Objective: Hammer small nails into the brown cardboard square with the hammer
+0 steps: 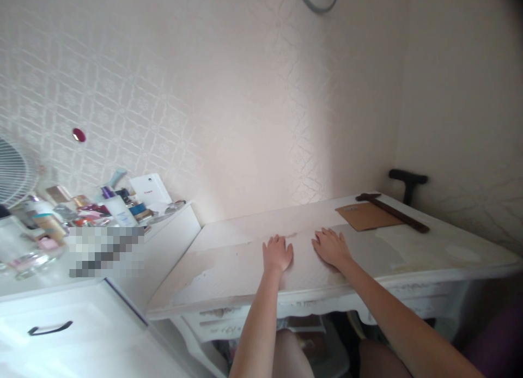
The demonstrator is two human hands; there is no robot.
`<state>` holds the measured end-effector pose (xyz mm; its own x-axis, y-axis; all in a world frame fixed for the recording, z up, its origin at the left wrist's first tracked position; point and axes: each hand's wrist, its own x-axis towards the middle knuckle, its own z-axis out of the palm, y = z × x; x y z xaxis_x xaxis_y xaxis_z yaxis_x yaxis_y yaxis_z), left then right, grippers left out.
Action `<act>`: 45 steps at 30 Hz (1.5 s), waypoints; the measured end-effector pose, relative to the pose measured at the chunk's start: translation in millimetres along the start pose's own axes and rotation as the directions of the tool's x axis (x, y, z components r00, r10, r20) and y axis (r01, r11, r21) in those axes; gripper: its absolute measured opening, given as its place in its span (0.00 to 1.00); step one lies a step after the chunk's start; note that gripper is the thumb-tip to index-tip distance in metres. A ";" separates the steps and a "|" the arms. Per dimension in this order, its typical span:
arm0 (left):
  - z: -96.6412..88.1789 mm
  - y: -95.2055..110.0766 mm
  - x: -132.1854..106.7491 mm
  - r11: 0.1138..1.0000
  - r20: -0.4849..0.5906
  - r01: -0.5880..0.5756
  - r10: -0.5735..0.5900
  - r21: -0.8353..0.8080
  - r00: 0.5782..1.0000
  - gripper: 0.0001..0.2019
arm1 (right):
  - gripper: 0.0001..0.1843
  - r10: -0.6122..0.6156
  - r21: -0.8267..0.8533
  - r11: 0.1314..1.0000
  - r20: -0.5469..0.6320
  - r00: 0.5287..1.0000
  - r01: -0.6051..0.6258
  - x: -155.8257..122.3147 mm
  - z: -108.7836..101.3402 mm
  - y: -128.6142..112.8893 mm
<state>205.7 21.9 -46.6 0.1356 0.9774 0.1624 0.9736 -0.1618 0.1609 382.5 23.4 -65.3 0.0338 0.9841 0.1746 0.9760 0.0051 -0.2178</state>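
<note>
My left hand (277, 254) lies flat, palm down, on the worn white tabletop (229, 269), fingers stretched toward the wall. My right hand (332, 247) rests flat beside it, a short gap between them, fingers also extended. Neither hand holds anything. Both forearms reach in from the lower edge over the table's front edge. Farther right on the table lie a brown flat board (368, 215) and a dark wooden stick (394, 211) along its far side, both out of reach of the hands.
A white cabinet (81, 318) with a dark drawer handle (49, 329) stands at the left, its top crowded with cosmetic bottles (93, 206). A fan (14, 171) shows at the far left. A black handle (407, 179) sticks up behind the table's right end. Patterned wall behind.
</note>
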 end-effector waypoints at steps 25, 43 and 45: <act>0.7 0.2 -0.3 1.000 -0.003 -0.002 0.002 -0.006 1.000 0.22 | 0.23 0.002 -0.016 1.000 0.001 1.000 -0.002 -0.3 -0.4 -0.2; 0.3 0.4 -0.3 1.000 0.000 -0.001 0.001 0.002 1.000 0.22 | 0.24 -0.005 -0.016 1.000 -0.007 1.000 0.005 0.6 1.0 0.6; 0.4 0.4 -0.1 1.000 0.003 -0.001 0.001 0.011 1.000 0.22 | 0.24 -0.003 -0.015 1.000 -0.006 1.000 0.003 0.0 0.6 0.4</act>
<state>206.2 21.8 -47.0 0.1371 0.9776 0.1598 0.9754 -0.1614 0.1505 382.7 23.5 -65.9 0.0323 0.9829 0.1810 0.9791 0.0053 -0.2032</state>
